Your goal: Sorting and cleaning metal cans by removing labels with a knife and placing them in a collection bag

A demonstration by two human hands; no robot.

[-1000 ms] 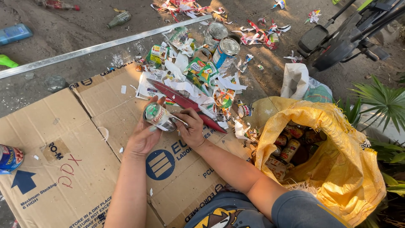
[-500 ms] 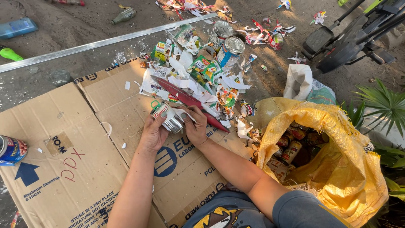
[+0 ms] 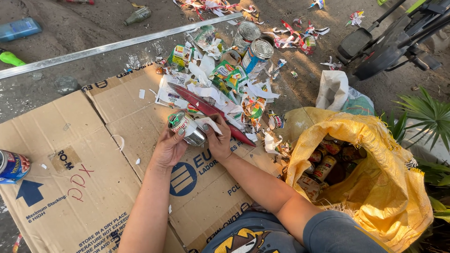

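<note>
Shifted a touch since a second ago: tin can (image 3: 188, 127) turned in the hands, paper label (image 3: 209, 122) now peeled further off toward the right thumb, both hands raised slightly toward the scrap pile.

Underneath everything, flattened cardboard (image 3: 93, 154) spread on the dirt ground, printed with a blue arrow and logo. At right, big yellow mesh sack (image 3: 375, 187) gaping open, more cans (image 3: 326, 164) heaped inside. Beyond the sack, a white plastic bag (image 3: 333, 86), and further back dark machine parts (image 3: 389, 42) in the corner. Across the top, a long metal strip (image 3: 108, 47) lying on the dirt. In the middle, a pile of torn labels (image 3: 220, 89) with a long red strip (image 3: 206, 110) across it, touching the cardboard's far edge. Behind the pile, two upright silver cans (image 3: 253, 42) side by side. Far left, one labelled can (image 3: 13, 166) lying at the cardboard's edge, well apart from the hands.

Left hand (image 3: 169, 147) wrapped around the tin can from below, grip closed firmly on the bare metal. Right hand (image 3: 219, 140) pinching the loose label against the can, fingers closed on it. Can held just above the cardboard, near the red strip.
</note>
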